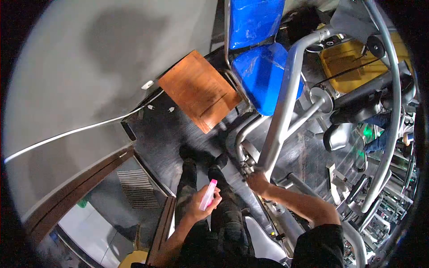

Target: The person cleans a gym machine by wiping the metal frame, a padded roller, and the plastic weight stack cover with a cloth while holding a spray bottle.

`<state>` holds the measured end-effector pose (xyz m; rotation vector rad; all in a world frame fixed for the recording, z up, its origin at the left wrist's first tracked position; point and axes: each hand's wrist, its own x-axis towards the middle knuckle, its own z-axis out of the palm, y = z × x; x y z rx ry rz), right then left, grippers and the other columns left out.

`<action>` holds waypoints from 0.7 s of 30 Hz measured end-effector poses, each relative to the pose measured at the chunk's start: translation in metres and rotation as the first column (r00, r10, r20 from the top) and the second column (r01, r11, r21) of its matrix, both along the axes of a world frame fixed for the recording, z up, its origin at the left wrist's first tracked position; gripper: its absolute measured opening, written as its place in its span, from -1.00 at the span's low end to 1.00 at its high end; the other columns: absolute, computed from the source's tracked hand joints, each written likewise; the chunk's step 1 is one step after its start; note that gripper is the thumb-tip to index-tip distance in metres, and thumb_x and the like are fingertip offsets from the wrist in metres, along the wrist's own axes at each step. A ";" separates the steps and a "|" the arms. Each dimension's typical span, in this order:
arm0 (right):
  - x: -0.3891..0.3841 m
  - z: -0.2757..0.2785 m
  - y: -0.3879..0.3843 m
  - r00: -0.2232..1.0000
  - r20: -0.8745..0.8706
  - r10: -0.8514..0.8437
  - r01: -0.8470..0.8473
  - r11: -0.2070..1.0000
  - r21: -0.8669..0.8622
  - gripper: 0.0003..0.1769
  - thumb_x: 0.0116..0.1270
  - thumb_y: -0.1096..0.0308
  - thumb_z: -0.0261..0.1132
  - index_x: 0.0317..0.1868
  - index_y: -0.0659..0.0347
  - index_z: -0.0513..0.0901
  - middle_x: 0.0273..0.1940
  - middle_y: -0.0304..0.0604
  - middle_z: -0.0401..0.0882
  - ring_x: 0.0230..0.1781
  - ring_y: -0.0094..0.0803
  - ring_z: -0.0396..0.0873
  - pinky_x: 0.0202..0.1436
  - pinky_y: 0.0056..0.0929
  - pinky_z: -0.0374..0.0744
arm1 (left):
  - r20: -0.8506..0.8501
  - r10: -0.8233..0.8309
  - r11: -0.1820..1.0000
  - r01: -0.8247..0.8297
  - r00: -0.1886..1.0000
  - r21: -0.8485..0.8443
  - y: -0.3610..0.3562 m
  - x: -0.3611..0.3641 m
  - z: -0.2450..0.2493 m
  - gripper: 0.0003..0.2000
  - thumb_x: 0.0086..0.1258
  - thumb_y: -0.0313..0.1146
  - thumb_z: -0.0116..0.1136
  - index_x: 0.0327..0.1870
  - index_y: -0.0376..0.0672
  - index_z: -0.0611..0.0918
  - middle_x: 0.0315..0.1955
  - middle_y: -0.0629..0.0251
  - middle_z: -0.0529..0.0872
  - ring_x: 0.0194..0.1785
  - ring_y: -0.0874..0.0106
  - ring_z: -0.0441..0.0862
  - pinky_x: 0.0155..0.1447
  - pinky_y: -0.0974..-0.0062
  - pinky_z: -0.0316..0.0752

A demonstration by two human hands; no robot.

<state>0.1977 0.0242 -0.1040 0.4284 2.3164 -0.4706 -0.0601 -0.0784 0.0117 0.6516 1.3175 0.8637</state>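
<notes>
My left hand [203, 206] is closed around a small pink-and-white translucent object [208, 195], held above my legs. One end of it, bright pink, sticks up past the fingers. Over to the right, my right hand [258, 182] rests against the lower part of a thick silver metal frame [280, 120] of a gym machine. Its fingers are bent at the tube's base; whether they grip the metal or something small there cannot be made out.
Ahead stand a brown wooden stool [199, 91] and a blue chair [259, 67]. A white cable [85, 128] runs along the wall. At the lower left is a doorway with a striped mat [138, 189]. More gym equipment and part of a person [376, 140] appear at right.
</notes>
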 end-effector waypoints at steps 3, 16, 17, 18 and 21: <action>-0.004 0.009 0.025 0.999 0.042 -0.020 0.003 0.924 0.381 -0.91 0.02 0.28 0.26 -0.43 0.00 0.66 -0.36 -0.24 0.65 -0.20 -0.31 0.59 -0.18 0.04 0.38 | -0.046 -0.022 0.997 0.025 0.999 0.078 0.005 0.001 -0.002 -0.78 0.29 -0.49 0.23 -0.08 -0.23 0.52 -0.42 0.40 0.60 -0.47 0.60 0.57 -0.38 0.60 0.48; 0.038 0.055 0.030 0.654 -0.620 -0.433 0.610 0.787 0.094 -0.56 -0.03 0.46 0.27 -0.13 -0.25 0.74 0.27 -0.27 0.42 0.41 -0.21 0.24 0.46 -0.12 0.26 | 0.068 -0.080 0.996 0.081 0.995 -0.022 0.009 0.015 -0.003 -0.76 0.31 -0.45 0.23 -0.04 -0.19 0.51 -0.41 0.43 0.60 -0.49 0.62 0.56 -0.43 0.61 0.47; 0.042 0.045 0.031 0.615 -0.648 -0.450 0.654 0.750 0.101 -0.50 -0.06 0.49 0.26 -0.08 -0.23 0.72 0.27 -0.22 0.42 0.42 -0.21 0.22 0.43 -0.18 0.32 | 0.096 -0.063 0.998 0.066 0.993 -0.025 0.010 0.019 -0.005 -0.76 0.31 -0.45 0.23 -0.04 -0.18 0.51 -0.42 0.43 0.60 -0.49 0.62 0.56 -0.43 0.61 0.47; 0.031 0.051 0.039 0.573 -0.623 -0.532 0.738 0.665 0.111 -0.43 -0.05 0.58 0.23 -0.02 -0.22 0.70 0.29 -0.16 0.40 0.41 -0.16 0.24 0.37 -0.23 0.40 | 0.094 -0.069 0.997 0.072 0.993 -0.029 0.012 0.021 -0.004 -0.76 0.31 -0.45 0.23 -0.04 -0.18 0.51 -0.42 0.43 0.60 -0.49 0.62 0.56 -0.43 0.61 0.47; 0.016 0.036 0.082 0.429 -0.719 -0.547 0.866 0.475 0.155 -0.33 -0.04 0.68 0.17 0.09 -0.18 0.64 0.28 -0.07 0.40 0.37 -0.07 0.28 0.29 -0.22 0.47 | -0.051 -0.174 0.983 0.176 0.983 0.053 0.022 0.029 0.001 -0.76 0.31 -0.46 0.22 -0.04 -0.19 0.50 -0.41 0.41 0.60 -0.49 0.62 0.56 -0.43 0.61 0.47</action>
